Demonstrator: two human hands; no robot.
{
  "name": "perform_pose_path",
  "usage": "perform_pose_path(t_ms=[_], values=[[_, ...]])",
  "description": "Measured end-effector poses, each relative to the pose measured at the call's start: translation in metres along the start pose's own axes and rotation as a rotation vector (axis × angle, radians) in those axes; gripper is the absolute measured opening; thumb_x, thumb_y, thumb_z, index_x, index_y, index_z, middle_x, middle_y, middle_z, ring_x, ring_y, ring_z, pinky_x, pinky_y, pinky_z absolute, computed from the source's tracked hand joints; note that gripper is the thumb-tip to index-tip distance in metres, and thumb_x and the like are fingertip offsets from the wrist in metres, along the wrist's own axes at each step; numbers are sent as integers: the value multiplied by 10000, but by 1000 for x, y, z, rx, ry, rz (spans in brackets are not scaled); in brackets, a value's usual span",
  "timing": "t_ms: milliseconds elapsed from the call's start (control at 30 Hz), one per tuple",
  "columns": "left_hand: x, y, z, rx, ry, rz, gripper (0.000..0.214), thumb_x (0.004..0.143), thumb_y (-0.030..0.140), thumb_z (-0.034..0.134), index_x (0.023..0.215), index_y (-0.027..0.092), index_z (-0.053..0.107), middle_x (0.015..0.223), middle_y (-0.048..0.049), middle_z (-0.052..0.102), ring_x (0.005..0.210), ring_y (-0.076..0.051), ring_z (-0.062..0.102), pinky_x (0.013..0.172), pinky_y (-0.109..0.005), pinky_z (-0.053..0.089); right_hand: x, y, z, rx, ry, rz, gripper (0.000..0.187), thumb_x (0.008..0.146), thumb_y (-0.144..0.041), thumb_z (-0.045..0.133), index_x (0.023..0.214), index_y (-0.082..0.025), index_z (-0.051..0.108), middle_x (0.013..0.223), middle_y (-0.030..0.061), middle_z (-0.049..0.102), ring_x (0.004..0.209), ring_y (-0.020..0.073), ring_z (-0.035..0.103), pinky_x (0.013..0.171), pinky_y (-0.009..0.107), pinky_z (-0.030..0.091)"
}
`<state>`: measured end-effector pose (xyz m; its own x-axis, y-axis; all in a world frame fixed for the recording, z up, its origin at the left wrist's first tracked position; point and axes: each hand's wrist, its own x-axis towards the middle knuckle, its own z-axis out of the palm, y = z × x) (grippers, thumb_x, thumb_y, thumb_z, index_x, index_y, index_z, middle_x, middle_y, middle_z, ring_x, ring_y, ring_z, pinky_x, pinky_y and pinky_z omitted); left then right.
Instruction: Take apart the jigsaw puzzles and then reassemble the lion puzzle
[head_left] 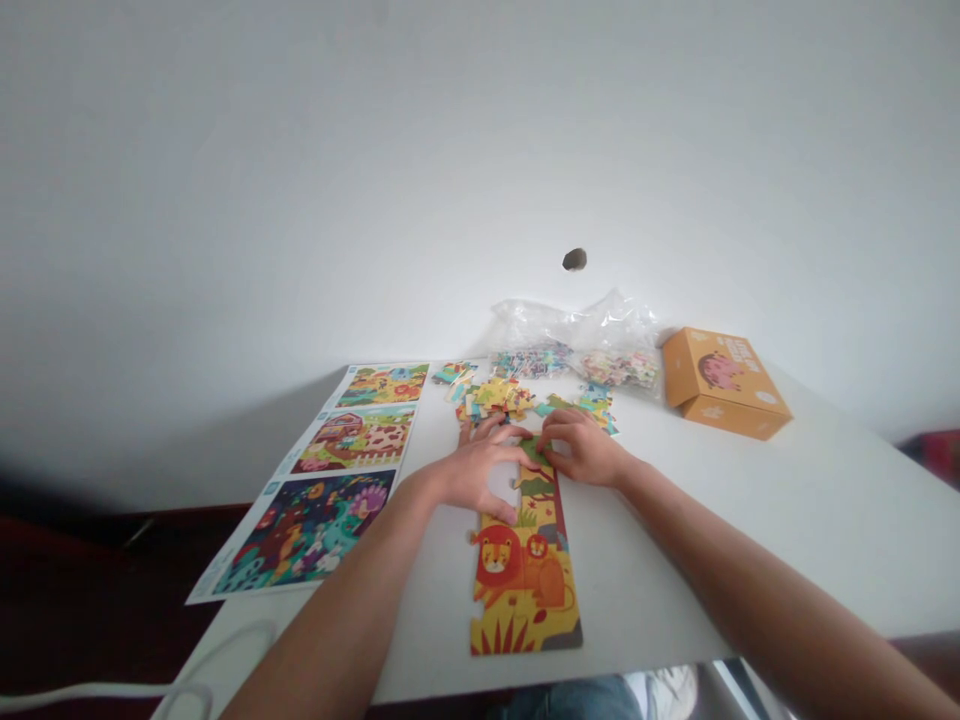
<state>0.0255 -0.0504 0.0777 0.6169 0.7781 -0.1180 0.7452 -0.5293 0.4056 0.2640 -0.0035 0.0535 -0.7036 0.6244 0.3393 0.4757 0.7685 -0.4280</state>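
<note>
A partly joined jigsaw strip (pixel 525 575) with a lion lies on the white table (pixel 750 520) in front of me. My left hand (pixel 480 465) rests at the strip's top left, fingers spread, thumb down on the pieces. My right hand (pixel 581 445) sits at the strip's top right, fingers curled and pinching a green piece (pixel 534 450) against the strip's top end. A heap of loose puzzle pieces (pixel 510 398) lies just beyond both hands.
A sheet of three reference pictures (pixel 330 470) lies at the left. Clear plastic bags of pieces (pixel 577 345) stand at the back by the wall. An orange box (pixel 721 382) sits at the right. A white cable (pixel 112 690) runs at the lower left.
</note>
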Motion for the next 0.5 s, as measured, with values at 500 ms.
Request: perform_pose_path(t_ms=[500], values=[[4,0,10,34,53,35,754,620,655,761,1319,456,561,1537,-7,375,1446,-467,136,1104,-733,4,1,3,-9,-45,-23,5,125,763,-202,659,864,-235,725,959,37,673,943,209,583,870,337,408]])
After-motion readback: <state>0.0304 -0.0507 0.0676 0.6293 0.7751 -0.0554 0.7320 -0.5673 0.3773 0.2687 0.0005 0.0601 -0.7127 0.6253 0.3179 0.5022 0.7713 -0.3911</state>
